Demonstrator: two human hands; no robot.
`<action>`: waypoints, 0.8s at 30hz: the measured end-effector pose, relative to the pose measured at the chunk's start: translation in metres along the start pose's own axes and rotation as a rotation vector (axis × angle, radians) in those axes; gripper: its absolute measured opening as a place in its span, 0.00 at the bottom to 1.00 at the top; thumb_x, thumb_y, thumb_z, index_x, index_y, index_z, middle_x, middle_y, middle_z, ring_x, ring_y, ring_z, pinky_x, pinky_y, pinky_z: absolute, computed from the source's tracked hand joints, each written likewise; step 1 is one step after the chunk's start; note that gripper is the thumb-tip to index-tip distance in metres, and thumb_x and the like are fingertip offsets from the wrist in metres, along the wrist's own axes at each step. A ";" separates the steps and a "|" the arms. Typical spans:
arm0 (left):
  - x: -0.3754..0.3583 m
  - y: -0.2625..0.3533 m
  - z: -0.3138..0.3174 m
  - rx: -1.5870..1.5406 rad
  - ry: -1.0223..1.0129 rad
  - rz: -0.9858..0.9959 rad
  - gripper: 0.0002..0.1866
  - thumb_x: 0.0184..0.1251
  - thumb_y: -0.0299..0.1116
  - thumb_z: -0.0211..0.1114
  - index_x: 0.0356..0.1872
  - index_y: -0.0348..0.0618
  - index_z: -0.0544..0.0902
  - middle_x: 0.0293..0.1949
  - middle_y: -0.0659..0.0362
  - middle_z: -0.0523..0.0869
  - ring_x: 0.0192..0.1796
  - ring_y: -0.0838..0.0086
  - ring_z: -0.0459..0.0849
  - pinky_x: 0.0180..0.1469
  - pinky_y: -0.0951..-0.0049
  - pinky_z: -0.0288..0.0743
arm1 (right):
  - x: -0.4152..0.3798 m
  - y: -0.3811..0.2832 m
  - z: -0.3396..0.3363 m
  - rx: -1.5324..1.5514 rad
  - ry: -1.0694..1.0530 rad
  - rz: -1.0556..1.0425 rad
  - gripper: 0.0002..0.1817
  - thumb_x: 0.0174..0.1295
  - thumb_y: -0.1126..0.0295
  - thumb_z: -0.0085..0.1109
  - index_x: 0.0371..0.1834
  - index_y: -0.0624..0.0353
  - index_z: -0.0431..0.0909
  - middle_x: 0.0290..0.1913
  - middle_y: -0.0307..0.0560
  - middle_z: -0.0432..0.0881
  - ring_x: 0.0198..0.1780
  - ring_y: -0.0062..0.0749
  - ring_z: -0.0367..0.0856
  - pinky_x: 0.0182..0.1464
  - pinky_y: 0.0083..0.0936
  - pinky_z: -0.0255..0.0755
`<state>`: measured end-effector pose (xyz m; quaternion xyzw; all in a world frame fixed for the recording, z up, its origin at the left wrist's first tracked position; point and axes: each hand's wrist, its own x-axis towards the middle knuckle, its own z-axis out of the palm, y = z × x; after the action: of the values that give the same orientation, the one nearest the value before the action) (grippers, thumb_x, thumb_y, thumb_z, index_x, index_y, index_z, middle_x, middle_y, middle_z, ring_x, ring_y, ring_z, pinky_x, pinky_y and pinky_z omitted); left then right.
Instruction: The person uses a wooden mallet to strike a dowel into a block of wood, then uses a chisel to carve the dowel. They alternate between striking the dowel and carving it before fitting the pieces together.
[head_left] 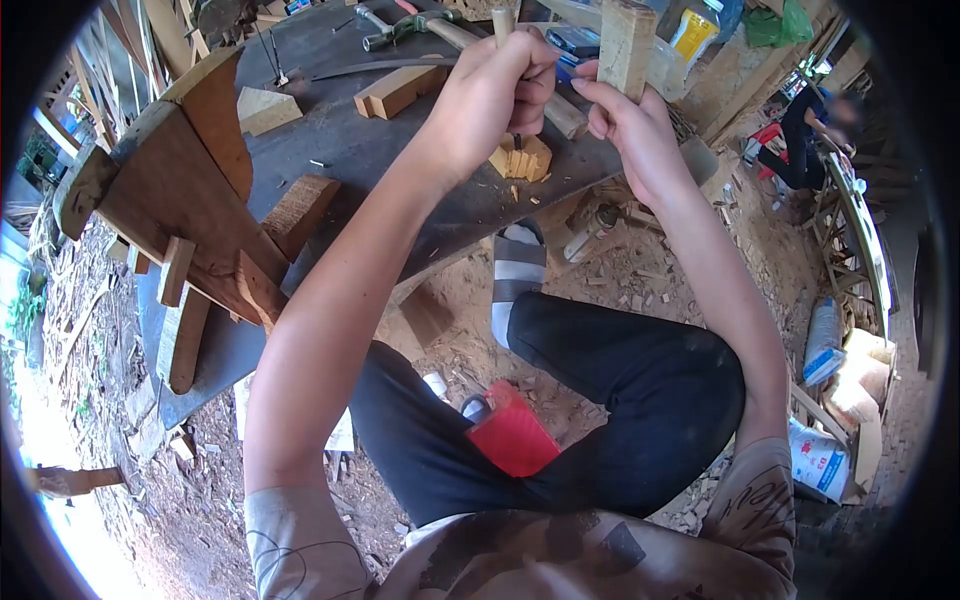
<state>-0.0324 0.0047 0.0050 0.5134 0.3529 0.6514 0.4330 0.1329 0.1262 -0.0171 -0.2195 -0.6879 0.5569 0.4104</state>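
Observation:
My left hand (497, 95) is wrapped round a chisel (503, 24), whose light wooden handle end sticks up above the fist. Its dark metal part points down to a small notched yellowish wood block (522, 158) on the dark tabletop (370, 160), with chips beside it. To the right, my right hand (632, 125) grips an upright rectangular wooden piece (626, 45) that rises above the fingers. The two hands are a little apart.
A hammer (400, 30), a notched block (398, 90) and a wedge-shaped block (268, 110) lie on the table. A large wooden assembly (180, 180) stands at the left. A red stool (512, 430) is beneath me. Another person (800, 135) sits far right.

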 end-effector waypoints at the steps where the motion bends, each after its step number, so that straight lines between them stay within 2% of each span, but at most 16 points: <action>1: 0.000 0.000 0.000 0.018 -0.003 0.001 0.16 0.79 0.39 0.50 0.27 0.50 0.60 0.23 0.68 0.58 0.23 0.80 0.53 0.28 0.74 0.51 | -0.001 -0.004 0.001 -0.026 0.004 -0.006 0.14 0.70 0.66 0.66 0.53 0.61 0.82 0.34 0.33 0.76 0.29 0.16 0.67 0.35 0.20 0.63; 2: 0.000 -0.001 0.001 0.033 -0.005 0.001 0.16 0.79 0.40 0.50 0.27 0.50 0.61 0.23 0.69 0.59 0.22 0.81 0.54 0.28 0.74 0.51 | -0.001 -0.009 0.002 -0.053 0.007 -0.014 0.14 0.71 0.65 0.66 0.53 0.61 0.82 0.34 0.33 0.76 0.29 0.16 0.67 0.35 0.19 0.63; 5: -0.004 -0.002 0.002 0.072 0.009 0.009 0.17 0.79 0.41 0.51 0.27 0.50 0.64 0.23 0.69 0.62 0.23 0.81 0.57 0.28 0.74 0.53 | 0.006 -0.042 -0.001 -0.468 -0.028 -0.200 0.16 0.73 0.61 0.65 0.54 0.61 0.81 0.34 0.33 0.76 0.29 0.16 0.67 0.36 0.21 0.67; 8: -0.001 -0.005 0.004 0.101 0.026 0.019 0.19 0.79 0.43 0.53 0.25 0.49 0.67 0.22 0.69 0.63 0.24 0.81 0.59 0.28 0.75 0.57 | 0.018 -0.102 -0.001 -0.945 0.076 -0.911 0.14 0.69 0.64 0.64 0.49 0.61 0.78 0.35 0.39 0.78 0.38 0.27 0.77 0.44 0.25 0.72; 11: 0.004 -0.008 0.005 0.105 -0.017 0.014 0.19 0.79 0.42 0.53 0.25 0.49 0.67 0.22 0.69 0.63 0.24 0.81 0.60 0.28 0.75 0.58 | 0.021 -0.160 -0.002 -0.898 0.116 -0.989 0.13 0.70 0.63 0.63 0.50 0.58 0.79 0.34 0.37 0.78 0.31 0.21 0.73 0.36 0.19 0.68; 12: 0.004 -0.008 0.006 0.118 -0.021 0.042 0.19 0.79 0.42 0.53 0.25 0.48 0.67 0.22 0.69 0.64 0.24 0.81 0.60 0.28 0.75 0.59 | 0.006 -0.178 0.003 -0.729 0.099 -0.817 0.13 0.71 0.62 0.62 0.51 0.58 0.78 0.33 0.35 0.77 0.29 0.17 0.70 0.33 0.17 0.66; 13: 0.005 -0.009 0.006 0.118 -0.027 0.036 0.19 0.79 0.42 0.53 0.25 0.48 0.67 0.22 0.69 0.64 0.24 0.81 0.60 0.28 0.75 0.59 | 0.004 -0.180 0.005 -0.609 0.082 -0.778 0.13 0.71 0.61 0.63 0.51 0.58 0.78 0.33 0.35 0.77 0.28 0.17 0.70 0.32 0.18 0.66; 15: 0.005 -0.007 0.005 0.128 -0.040 0.027 0.19 0.79 0.42 0.53 0.25 0.48 0.67 0.23 0.69 0.65 0.24 0.81 0.61 0.29 0.75 0.60 | 0.019 -0.157 -0.008 -0.420 -0.121 -0.579 0.15 0.71 0.60 0.63 0.52 0.58 0.77 0.33 0.35 0.77 0.26 0.16 0.69 0.30 0.19 0.66; 16: 0.005 -0.004 0.006 0.108 -0.018 0.015 0.19 0.79 0.42 0.53 0.25 0.48 0.67 0.23 0.68 0.65 0.24 0.81 0.61 0.29 0.75 0.60 | 0.017 -0.146 -0.007 -0.488 -0.234 -0.461 0.16 0.71 0.60 0.63 0.52 0.59 0.77 0.33 0.35 0.77 0.25 0.15 0.69 0.28 0.20 0.66; 17: 0.003 -0.002 0.009 0.087 0.005 0.000 0.19 0.79 0.42 0.53 0.25 0.48 0.67 0.23 0.68 0.65 0.24 0.81 0.61 0.28 0.75 0.60 | 0.013 -0.138 -0.003 -0.842 -0.218 -0.306 0.15 0.71 0.61 0.64 0.52 0.59 0.77 0.33 0.36 0.79 0.26 0.17 0.72 0.29 0.21 0.68; 19: 0.002 -0.002 0.010 0.082 0.010 -0.001 0.18 0.79 0.42 0.53 0.26 0.48 0.67 0.23 0.68 0.65 0.24 0.81 0.61 0.29 0.75 0.60 | 0.017 -0.145 -0.014 -1.250 -0.217 -0.738 0.13 0.70 0.63 0.65 0.50 0.59 0.78 0.34 0.37 0.80 0.28 0.20 0.75 0.31 0.22 0.70; 21: 0.002 -0.006 0.008 0.102 -0.007 0.028 0.18 0.80 0.43 0.53 0.26 0.48 0.67 0.23 0.68 0.65 0.24 0.81 0.61 0.29 0.75 0.60 | 0.023 -0.148 -0.015 -1.176 -0.122 -0.903 0.13 0.70 0.62 0.65 0.49 0.58 0.79 0.34 0.37 0.80 0.28 0.21 0.76 0.31 0.22 0.70; 24: 0.002 -0.007 0.007 0.098 -0.013 0.024 0.18 0.80 0.43 0.53 0.26 0.48 0.67 0.23 0.68 0.65 0.24 0.81 0.60 0.29 0.75 0.60 | 0.028 -0.159 -0.012 -0.533 0.028 -0.702 0.14 0.74 0.57 0.61 0.50 0.57 0.80 0.33 0.35 0.80 0.24 0.18 0.71 0.31 0.19 0.67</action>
<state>-0.0247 0.0099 0.0006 0.5424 0.3755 0.6352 0.4016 0.1515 0.1091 0.1428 -0.0781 -0.8349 0.1836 0.5130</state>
